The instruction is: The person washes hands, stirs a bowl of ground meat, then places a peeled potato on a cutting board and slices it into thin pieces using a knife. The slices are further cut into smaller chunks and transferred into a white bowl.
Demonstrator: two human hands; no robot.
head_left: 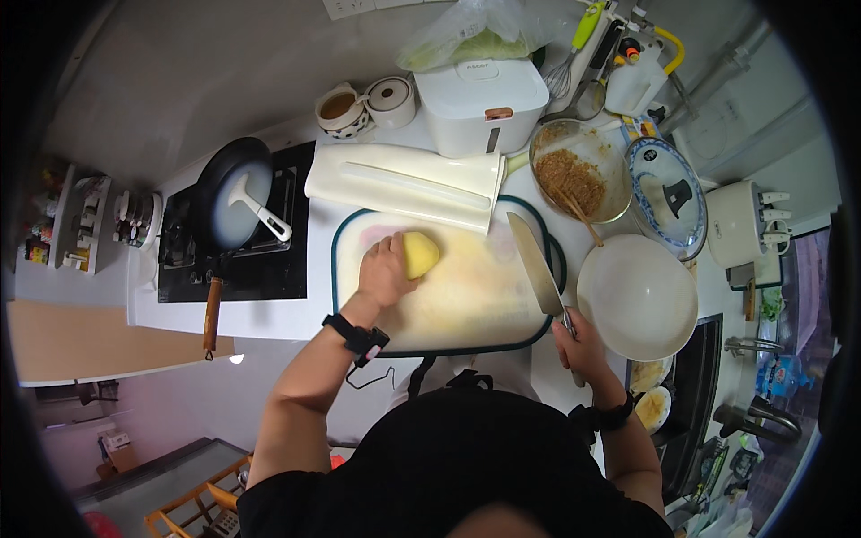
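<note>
A peeled yellow potato (421,255) rests on the left part of a white cutting board (464,296) with a dark green rim. My left hand (386,272) grips it from its left side, the fingers over its top. At the board's right edge my right hand (580,344) holds a kitchen knife (535,262) by its handle. The blade points away from me and up to the left, over the board and apart from the potato. Part of the handle is hidden in my fingers.
A white bowl (638,296) stands right of the knife. Behind it are a metal bowl of brown minced filling (572,178) with chopsticks and a glass lid (667,198). A rolled cream mat (403,181) overlaps the board's back edge. Left is a cooktop with a frying pan (232,195).
</note>
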